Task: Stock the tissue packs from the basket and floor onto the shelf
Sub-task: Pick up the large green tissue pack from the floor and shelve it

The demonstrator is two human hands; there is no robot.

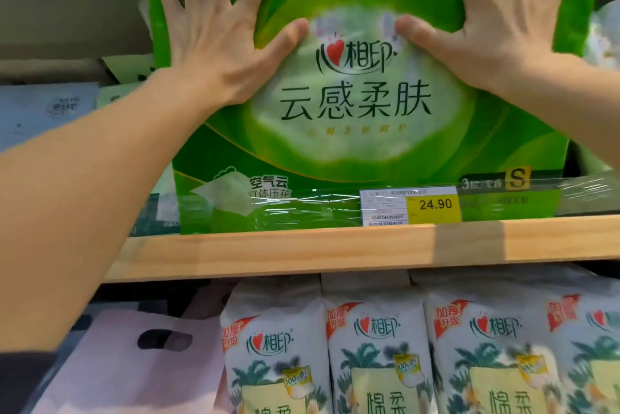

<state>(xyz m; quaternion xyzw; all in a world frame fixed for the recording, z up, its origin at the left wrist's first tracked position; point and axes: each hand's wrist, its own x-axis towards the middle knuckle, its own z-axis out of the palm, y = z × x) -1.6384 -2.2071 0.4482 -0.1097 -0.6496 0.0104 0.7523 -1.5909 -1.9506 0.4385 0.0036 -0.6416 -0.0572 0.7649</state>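
Observation:
A large green tissue pack (355, 131) with dark Chinese lettering stands upright on the wooden shelf (302, 252), behind a clear plastic rail. My left hand (214, 31) lies flat on its upper left face, fingers spread wide. My right hand (496, 21) lies flat on its upper right face, fingers spread too. Both thumbs point inward toward the red heart logo. The pack's top edge is out of view.
A yellow price tag (432, 205) reading 24.90 sits on the rail. Below the shelf stands a row of white tissue packs (379, 346) with palm prints, and a pale pink pack (127, 363) with a handle hole. Blue packs (47, 111) sit left.

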